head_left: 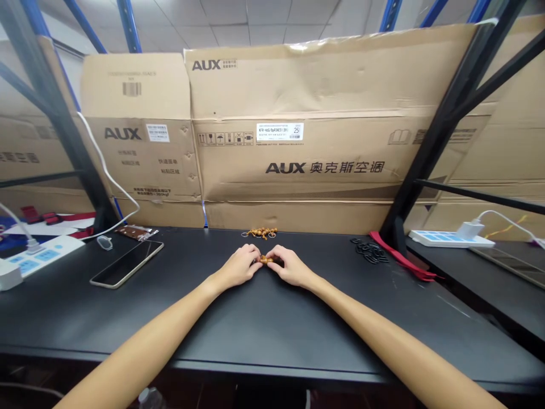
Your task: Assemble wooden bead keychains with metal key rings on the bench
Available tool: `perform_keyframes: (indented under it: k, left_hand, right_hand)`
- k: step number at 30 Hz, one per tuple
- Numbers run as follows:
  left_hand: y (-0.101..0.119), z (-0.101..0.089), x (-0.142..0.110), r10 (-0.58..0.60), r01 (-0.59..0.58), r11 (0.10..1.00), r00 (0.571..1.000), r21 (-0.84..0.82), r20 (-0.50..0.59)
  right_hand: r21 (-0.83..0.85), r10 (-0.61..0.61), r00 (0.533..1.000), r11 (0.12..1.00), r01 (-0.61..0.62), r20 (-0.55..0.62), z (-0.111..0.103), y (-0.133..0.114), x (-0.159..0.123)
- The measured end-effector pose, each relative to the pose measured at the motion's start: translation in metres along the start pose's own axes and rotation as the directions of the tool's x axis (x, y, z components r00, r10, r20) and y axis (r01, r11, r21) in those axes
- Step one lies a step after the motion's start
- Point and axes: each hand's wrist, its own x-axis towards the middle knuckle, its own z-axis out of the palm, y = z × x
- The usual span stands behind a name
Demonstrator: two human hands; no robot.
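Note:
Between my two hands, just above the black tabletop, is a small brown-and-yellow beaded piece. My left hand pinches its left end with the fingertips. From the other side, my right hand is closed on its right end. The fingers cover much of the piece, so its full shape is hidden. Just beyond my hands lies a little heap of similar amber-coloured beaded pieces, with a metal ring showing at its left end.
A phone lies at the left, near a power strip and a brown packet. Black rings and a red strap lie at the right. Cardboard stands along the back, between dark metal posts.

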Motion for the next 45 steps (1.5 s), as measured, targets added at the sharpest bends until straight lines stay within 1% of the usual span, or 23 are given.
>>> perform_keyframes:
  k: [6,8,11,13,15,18,20,23,27,28,30,31,33,35,37,39,45]
  left_hand:
    - [-0.001,0.000,0.002,0.012,-0.013,0.999,1.000,-0.042,-0.011]
    - [0.000,0.000,0.002,0.007,-0.008,0.999,1.000,-0.042,-0.010]
    - [0.000,0.001,0.000,-0.009,0.009,1.000,1.000,-0.011,-0.008]
    - [0.000,0.001,0.000,-0.009,0.009,1.000,1.000,0.011,-0.001]
    - [0.000,0.001,0.000,-0.001,0.001,1.000,1.000,0.019,0.009]
    - [0.000,0.001,0.001,0.006,-0.007,1.000,1.000,0.015,0.013]
    - [0.000,0.001,0.002,0.009,-0.010,1.000,1.000,0.013,0.014]
    - [0.001,0.000,0.002,0.000,0.000,1.000,1.000,0.027,0.012]
    - [0.003,-0.001,0.001,-0.034,0.038,0.993,0.998,0.114,-0.044]
    - [0.005,-0.001,0.000,-0.031,0.036,0.990,0.999,0.140,-0.037]
    - [0.007,-0.001,-0.001,-0.018,0.017,0.986,1.000,0.166,0.008]
    - [0.008,0.000,-0.002,-0.011,0.006,0.986,0.999,0.167,0.032]
    - [0.007,0.001,-0.002,-0.019,0.010,0.986,0.998,0.164,0.051]
    - [0.003,0.003,-0.002,-0.057,0.047,0.984,0.997,0.170,0.057]
    - [-0.003,0.004,-0.002,-0.106,0.090,0.981,0.991,0.171,0.086]
    - [-0.007,0.005,-0.001,-0.127,0.107,0.980,0.985,0.165,0.113]
    - [-0.008,0.005,-0.001,-0.139,0.120,0.981,0.983,0.150,0.122]
  right_hand:
    - [-0.135,0.134,0.986,0.980,-0.146,-0.095,-0.003,0.007,0.001]
    - [-0.118,0.111,0.991,0.986,-0.120,-0.079,-0.003,0.006,0.001]
    - [-0.023,0.022,1.000,0.999,-0.022,-0.008,-0.001,0.001,0.000]
    - [0.005,0.010,1.000,1.000,-0.010,0.006,0.000,-0.002,0.000]
    - [-0.033,0.056,0.998,0.998,-0.057,-0.016,-0.001,-0.001,0.000]
    - [-0.141,0.158,0.986,0.976,-0.165,-0.061,-0.002,0.003,0.001]
    - [-0.180,0.194,0.978,0.962,-0.204,-0.072,-0.002,0.006,0.001]
    - [-0.189,0.181,0.980,0.963,-0.193,-0.080,-0.001,0.007,0.001]
    - [-0.237,0.138,0.975,0.955,-0.177,-0.171,-0.002,0.003,0.001]
    - [-0.256,0.143,0.977,0.950,-0.180,-0.156,-0.003,0.002,0.001]
    - [-0.289,0.147,0.988,0.945,-0.155,-0.050,-0.003,-0.002,0.000]
    - [-0.301,0.133,0.991,0.946,-0.123,0.016,-0.004,-0.003,-0.001]
    - [-0.324,0.101,0.991,0.944,-0.067,0.090,-0.003,-0.004,-0.002]
    - [-0.351,0.121,0.987,0.933,-0.077,0.107,-0.003,-0.003,-0.002]
    - [-0.374,0.194,0.973,0.918,-0.134,0.129,-0.002,0.001,-0.003]
    - [-0.393,0.245,0.958,0.904,-0.171,0.147,-0.002,0.005,-0.002]
    - [-0.406,0.274,0.948,0.894,-0.191,0.159,-0.003,0.009,-0.001]
